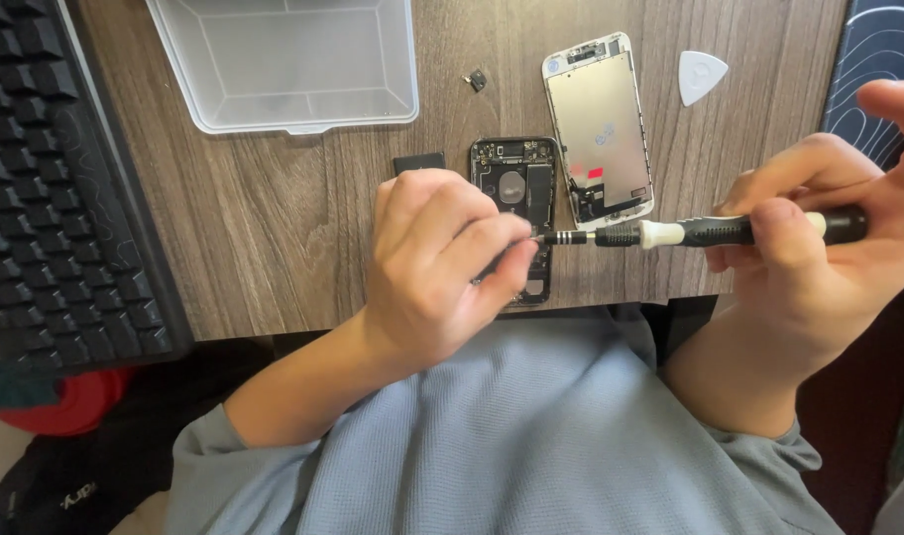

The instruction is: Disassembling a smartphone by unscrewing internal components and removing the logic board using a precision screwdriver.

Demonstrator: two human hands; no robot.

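Right hand: my right hand (819,238) is closed around the black handle of the screwdriver (710,232), fingers wrapped over it and the thumb raised off to the side; this grip is firm and carries the tool's whole weight.
Left hand: my left hand (442,263) is curled, its fingertips pinched together at the metal bit end of the screwdriver; something small may sit between them, but I cannot tell from here.
Screwdriver axis: the tool lies nearly level, its long axis running left to right, handle in my right hand and tip pointing left into my left fingertips.
Open phone: the opened phone body (516,188) lies flat on the tabletop (274,228), long axis running away from me, its near end hidden under my left hand.
Key relation: the phone body sits directly below and just beyond my left fingertips, so the left hand is the nearer one; the tip hovers above it and is not touching it.
Screen panel: the detached screen (599,124) lies face down just right of the phone body, slightly tilted.
Small parts: a tiny dark part (477,79) rests alone farther back; a flat black piece (418,162) lies left of the phone.
Other things: a white triangular pick (701,75), a clear plastic tray (285,61), a black keyboard (56,188) at far left.
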